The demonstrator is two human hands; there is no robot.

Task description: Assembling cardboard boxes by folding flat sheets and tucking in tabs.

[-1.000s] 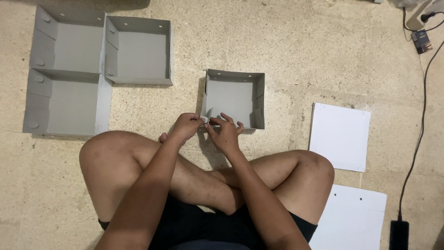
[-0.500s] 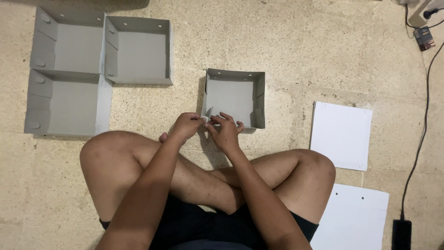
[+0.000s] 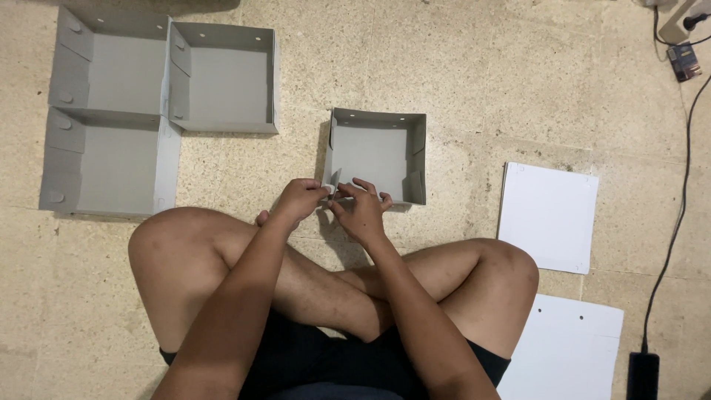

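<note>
A person sits cross-legged on a speckled beige floor [image 3: 459, 81], seen from above, with both arms reaching toward the middle of the frame. The left hand [image 3: 300, 200] and the right hand [image 3: 363, 211] meet at the near left corner of a small grey cardboard box [image 3: 374, 152], which lies open-topped on the floor just above the knees, a little left of the frame's center. Both hands are closed in a pinch on the box's near wall at that corner, fingertips almost touching each other; the left hand's fingers curl over the edge, and the right hand's fingers [image 3: 370, 189] spread along it. What exactly sits between the fingertips is too small to tell.

In the upper left of the frame, 3 more grey boxes [image 3: 111, 118] of the same kind lie open side by side, touching one another: 2 in a row at the top and 1 below the left one.

At the right, 2 flat white sheets [image 3: 548, 215] lie on the floor, 1 beside the right knee and 1 at the lower right edge. A black cable [image 3: 678, 178] runs down the far right side to a black adapter [image 3: 643, 374] in the lower right corner.
</note>
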